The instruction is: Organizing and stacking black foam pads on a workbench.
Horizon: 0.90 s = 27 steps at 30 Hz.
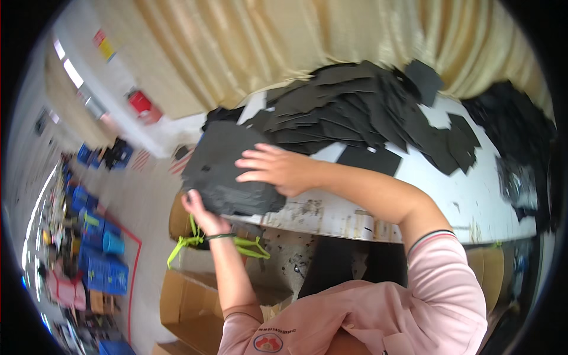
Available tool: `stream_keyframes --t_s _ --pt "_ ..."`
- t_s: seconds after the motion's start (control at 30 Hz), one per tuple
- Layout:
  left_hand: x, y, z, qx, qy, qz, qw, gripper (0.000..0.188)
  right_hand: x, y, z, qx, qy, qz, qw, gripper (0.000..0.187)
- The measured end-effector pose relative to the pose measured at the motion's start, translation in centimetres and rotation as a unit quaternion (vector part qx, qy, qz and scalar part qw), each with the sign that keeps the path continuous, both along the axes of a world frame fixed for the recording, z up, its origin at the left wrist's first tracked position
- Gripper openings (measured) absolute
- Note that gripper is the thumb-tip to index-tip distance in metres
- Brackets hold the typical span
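A thick stack of black sheets (222, 151) lies at the left end of the white table, tilted and reaching past its edge. My left hand (204, 214) grips the stack's near left edge; the thumb shows and the other fingers are mostly hidden. On top of the stack rests my right hand (278, 170), its fingers stretched out and apart. Behind, a large heap of loose black sheets (337, 100) overlaps in many layers. One flat black sheet (373, 161) lies just beyond my right forearm.
The white table (429, 204) has dark marks along its near edge. Black plastic bags (506, 115) sit at its right end. Below left stands an open cardboard box (189, 305), with yellow-green ties (186, 242) hanging above. Beige curtains (254, 47) border the far side.
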<state>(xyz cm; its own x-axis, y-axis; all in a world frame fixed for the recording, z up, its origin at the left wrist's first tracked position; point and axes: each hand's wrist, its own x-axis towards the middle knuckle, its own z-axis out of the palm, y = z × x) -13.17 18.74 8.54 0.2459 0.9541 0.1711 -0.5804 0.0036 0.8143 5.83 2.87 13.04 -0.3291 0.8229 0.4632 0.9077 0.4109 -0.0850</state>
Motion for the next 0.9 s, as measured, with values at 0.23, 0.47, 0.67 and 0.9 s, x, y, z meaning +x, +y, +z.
stream_keyframes --t_s 0.23,0.47,0.67,0.9 --pt "-2.6 0.3 -0.7 -0.02 0.02 0.052 0.998 0.052 -2.5 -4.7 -0.3 0.059 0.041 -0.074 0.995 0.08" --pt "0.7 -11.7 3.0 0.379 -0.044 0.198 0.903 0.029 -3.3 -24.5 8.5 0.114 0.494 0.078 0.858 0.014" --pt "13.2 -19.0 -5.6 0.346 0.26 -0.374 0.82 0.02 -3.1 -31.2 14.4 -0.074 0.546 0.349 0.759 0.019" --pt "22.2 -22.7 -12.9 0.595 0.421 -0.312 0.61 0.063 -2.3 -37.0 13.0 -0.021 0.652 0.319 0.688 0.02"
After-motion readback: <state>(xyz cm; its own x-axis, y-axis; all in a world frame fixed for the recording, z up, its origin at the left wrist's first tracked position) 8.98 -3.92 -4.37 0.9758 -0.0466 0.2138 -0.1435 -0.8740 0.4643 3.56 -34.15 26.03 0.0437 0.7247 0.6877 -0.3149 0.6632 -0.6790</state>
